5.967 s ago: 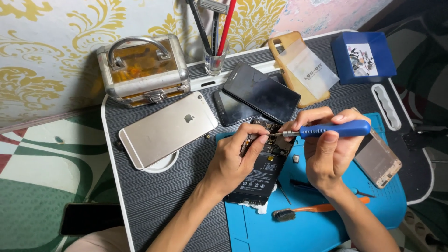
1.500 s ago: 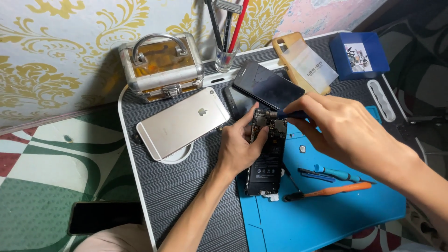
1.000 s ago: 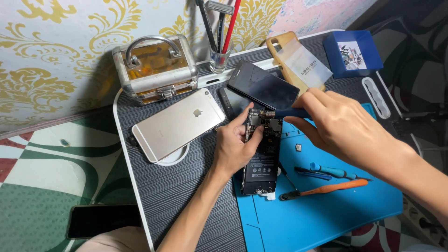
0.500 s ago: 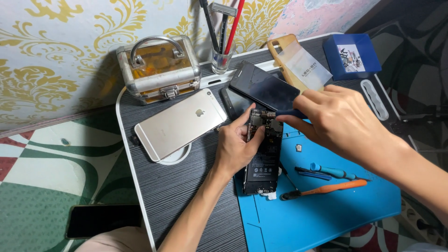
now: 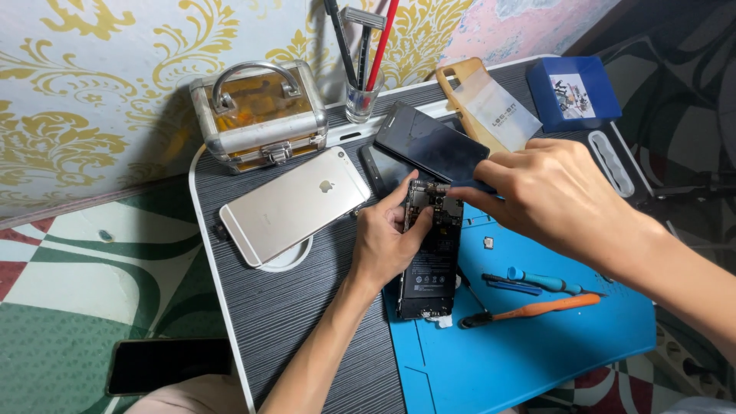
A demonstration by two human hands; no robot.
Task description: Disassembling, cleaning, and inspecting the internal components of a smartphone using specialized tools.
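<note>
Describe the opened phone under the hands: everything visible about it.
The opened phone lies flat, back cover off, straddling the edge of the blue mat and the dark striped table. Its insides show: a black battery fills the lower part, a circuit board with small metal parts the upper part. The left hand steadies its left side, thumb on the board. The right hand reaches its top end with its fingers. A dark phone lies just beyond its top.

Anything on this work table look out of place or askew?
A gold-backed smartphone lies face down, tilted half over a white round disc, and a black-screened phone lies off the table on the checked floor.
</note>
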